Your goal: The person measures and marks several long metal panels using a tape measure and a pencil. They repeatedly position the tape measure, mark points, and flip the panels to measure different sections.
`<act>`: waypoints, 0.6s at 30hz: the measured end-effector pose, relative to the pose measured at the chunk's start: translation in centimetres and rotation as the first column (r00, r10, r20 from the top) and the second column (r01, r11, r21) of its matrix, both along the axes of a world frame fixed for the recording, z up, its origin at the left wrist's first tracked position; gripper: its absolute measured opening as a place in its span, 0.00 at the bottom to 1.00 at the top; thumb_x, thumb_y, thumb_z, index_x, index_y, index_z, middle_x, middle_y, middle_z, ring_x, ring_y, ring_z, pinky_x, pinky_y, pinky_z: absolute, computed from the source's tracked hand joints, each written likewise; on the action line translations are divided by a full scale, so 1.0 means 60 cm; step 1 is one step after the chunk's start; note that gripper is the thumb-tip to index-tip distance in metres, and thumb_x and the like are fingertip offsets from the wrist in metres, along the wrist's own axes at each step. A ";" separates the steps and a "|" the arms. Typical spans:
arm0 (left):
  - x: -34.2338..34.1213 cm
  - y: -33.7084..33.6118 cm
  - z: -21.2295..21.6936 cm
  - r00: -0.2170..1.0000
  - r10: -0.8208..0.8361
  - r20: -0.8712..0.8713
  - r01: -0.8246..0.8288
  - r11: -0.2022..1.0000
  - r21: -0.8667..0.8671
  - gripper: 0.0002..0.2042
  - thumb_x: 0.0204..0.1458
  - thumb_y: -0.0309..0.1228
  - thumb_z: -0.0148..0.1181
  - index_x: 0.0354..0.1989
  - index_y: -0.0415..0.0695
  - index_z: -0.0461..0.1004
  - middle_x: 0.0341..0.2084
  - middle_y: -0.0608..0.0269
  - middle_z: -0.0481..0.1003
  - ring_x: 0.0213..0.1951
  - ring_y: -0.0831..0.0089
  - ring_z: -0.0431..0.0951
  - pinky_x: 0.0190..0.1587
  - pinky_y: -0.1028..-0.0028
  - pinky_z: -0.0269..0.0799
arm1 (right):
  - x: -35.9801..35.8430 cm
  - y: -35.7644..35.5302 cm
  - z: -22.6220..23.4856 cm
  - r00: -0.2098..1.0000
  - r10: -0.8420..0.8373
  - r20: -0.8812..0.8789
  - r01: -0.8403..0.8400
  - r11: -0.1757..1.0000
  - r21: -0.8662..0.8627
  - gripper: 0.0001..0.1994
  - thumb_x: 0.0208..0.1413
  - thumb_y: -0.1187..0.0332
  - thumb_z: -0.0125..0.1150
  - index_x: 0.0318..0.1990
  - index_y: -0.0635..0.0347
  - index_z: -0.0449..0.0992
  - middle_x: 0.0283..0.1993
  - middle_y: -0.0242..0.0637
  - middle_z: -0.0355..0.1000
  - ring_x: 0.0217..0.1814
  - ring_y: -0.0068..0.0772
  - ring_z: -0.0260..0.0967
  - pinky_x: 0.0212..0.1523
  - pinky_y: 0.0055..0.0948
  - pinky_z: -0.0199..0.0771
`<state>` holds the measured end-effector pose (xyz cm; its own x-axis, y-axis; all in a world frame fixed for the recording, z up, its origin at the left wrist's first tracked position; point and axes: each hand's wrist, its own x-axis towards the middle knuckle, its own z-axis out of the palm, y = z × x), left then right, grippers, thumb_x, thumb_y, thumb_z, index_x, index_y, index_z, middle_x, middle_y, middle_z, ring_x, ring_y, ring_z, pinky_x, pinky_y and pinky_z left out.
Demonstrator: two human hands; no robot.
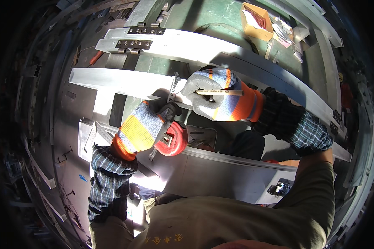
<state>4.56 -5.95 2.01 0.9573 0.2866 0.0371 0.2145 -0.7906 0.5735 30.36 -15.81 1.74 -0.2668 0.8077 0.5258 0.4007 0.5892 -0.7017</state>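
My left hand (142, 128), in an orange, blue and yellow glove with dark fingertips, is closed on a red tape measure (175, 143). A short length of its pale blade (173, 89) lies across the silvery metal bar (116, 81), with my left fingertips at the near edge. My right hand (216, 96), gloved likewise, is curled around a pale, slim pencil (232, 92) that points back toward my wrist. That hand rests on or just above the same bar, right of the blade. Its fingertips are partly hidden.
Beyond lies another metal bar (187, 43) with dark hinge plates (133, 44) at its left end. A cardboard box (257, 23) stands on the green surface at the far right. A wide metal panel (212, 174) runs close in front of my body.
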 end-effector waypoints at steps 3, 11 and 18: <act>0.000 -0.003 0.001 0.998 0.010 0.057 -0.009 1.000 -0.011 0.12 0.66 0.22 0.57 0.54 0.35 0.81 0.47 0.49 0.84 0.47 0.51 0.86 0.49 0.60 0.84 | 0.000 -0.001 -0.001 1.000 0.003 -0.014 -0.004 0.999 -0.037 0.06 0.58 0.78 0.69 0.37 0.57 0.76 0.39 0.35 0.79 0.38 0.41 0.79 0.40 0.34 0.79; 0.006 -0.001 0.007 1.000 0.026 0.004 -0.025 0.991 -0.129 0.11 0.68 0.22 0.55 0.54 0.36 0.81 0.49 0.49 0.84 0.49 0.52 0.85 0.50 0.61 0.84 | -0.003 -0.001 -0.003 0.998 0.007 -0.067 -0.010 0.999 -0.043 0.06 0.58 0.79 0.67 0.39 0.60 0.76 0.38 0.35 0.79 0.38 0.36 0.79 0.41 0.32 0.80; 0.008 -0.006 0.008 0.994 0.104 0.016 -0.094 0.945 -0.313 0.11 0.70 0.23 0.53 0.54 0.36 0.81 0.47 0.48 0.85 0.47 0.52 0.86 0.50 0.61 0.83 | 0.002 -0.003 -0.008 0.998 -0.060 0.021 0.059 0.997 0.039 0.08 0.60 0.81 0.66 0.44 0.61 0.79 0.42 0.36 0.80 0.39 0.33 0.79 0.39 0.27 0.78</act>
<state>5.06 -6.30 2.46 0.9234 0.3819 -0.0390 0.2600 -0.5476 0.7953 30.51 -16.00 1.27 -0.2304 0.8019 0.5512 0.4509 0.5899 -0.6698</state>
